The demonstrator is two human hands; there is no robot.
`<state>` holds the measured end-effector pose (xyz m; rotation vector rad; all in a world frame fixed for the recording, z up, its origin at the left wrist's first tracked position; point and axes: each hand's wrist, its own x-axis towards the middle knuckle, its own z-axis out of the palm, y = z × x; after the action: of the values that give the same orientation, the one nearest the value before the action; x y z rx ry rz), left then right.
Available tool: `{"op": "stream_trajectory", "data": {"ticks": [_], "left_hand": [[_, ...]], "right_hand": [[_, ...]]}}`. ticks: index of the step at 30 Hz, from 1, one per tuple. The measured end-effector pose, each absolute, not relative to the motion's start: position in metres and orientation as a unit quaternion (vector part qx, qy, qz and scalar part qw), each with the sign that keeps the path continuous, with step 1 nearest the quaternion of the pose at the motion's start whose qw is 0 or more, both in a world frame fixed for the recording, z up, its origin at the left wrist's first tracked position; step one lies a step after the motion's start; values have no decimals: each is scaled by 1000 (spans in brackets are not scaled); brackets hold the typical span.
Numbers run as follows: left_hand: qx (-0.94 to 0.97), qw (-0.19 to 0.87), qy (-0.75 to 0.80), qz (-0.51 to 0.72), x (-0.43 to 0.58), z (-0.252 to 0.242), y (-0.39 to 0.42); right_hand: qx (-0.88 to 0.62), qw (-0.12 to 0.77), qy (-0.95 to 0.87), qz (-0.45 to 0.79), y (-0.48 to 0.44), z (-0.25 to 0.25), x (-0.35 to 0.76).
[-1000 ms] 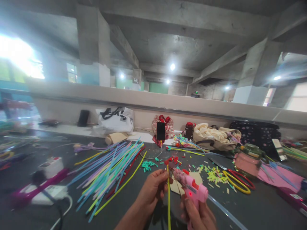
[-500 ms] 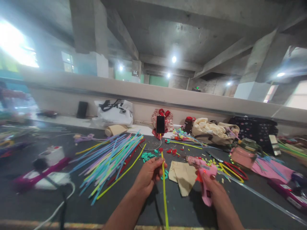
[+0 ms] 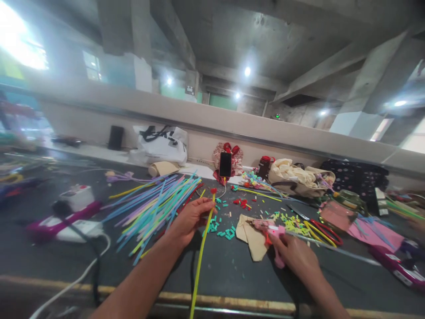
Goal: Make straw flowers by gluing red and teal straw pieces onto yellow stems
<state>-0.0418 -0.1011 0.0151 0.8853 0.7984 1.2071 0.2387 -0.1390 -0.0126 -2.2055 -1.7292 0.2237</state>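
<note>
My left hand (image 3: 195, 217) is closed, pinching a long yellow-green pipe cleaner (image 3: 201, 257) near its upper end. A small red piece (image 3: 214, 191) sits at that end, just above my fingertips. The stem's lower part runs down past the table's front edge. My right hand (image 3: 294, 252) is wrapped round the handle of a pink hot glue gun (image 3: 272, 230), its nozzle pointing left over a folded beige cloth (image 3: 254, 243). Several short teal pieces (image 3: 227, 233) and red pieces (image 3: 241, 203) lie between and beyond my hands.
A pile of coloured pipe cleaners (image 3: 159, 208) lies on the left, beside a purple-and-white power strip (image 3: 78, 228) with cables. Yellow cut pieces (image 3: 292, 223), red-and-yellow scissors (image 3: 323, 232) and a jar (image 3: 341, 212) are on the right. A phone (image 3: 225, 165) stands at the back.
My left hand has moved left and up with the pipe cleaner, whose red tip now shows clear of the background pieces. My right hand has lowered the glue gun's nozzle over the cloth.
</note>
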Motion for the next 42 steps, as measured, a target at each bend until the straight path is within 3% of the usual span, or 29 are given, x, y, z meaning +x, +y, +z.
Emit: {"op": "stream_trajectory", "data": {"ticks": [6,10,13,25,34,42], "left_hand": [[367,679,347,533,-45,11,-103],[363,678,347,537,-48,11,-102],[373,678,346,531,-45,8,-102],[418,692,326,489,-35,-3,-107],[420,683,356,480,-32,-7,-107],[412,676,364,491,-30,-7,-108]], "right_hand": [[-759,59,-637,-119,-158,6,224],[-618,152,-771,-23,-148,13,194],[-514,141,-846,5,-131,12,164],[-508,121,-853,9,-101,-14,121],[-494,288,-798,191,-92,-3,132],[-473,366,-707,378,-92,-5,130]]}}
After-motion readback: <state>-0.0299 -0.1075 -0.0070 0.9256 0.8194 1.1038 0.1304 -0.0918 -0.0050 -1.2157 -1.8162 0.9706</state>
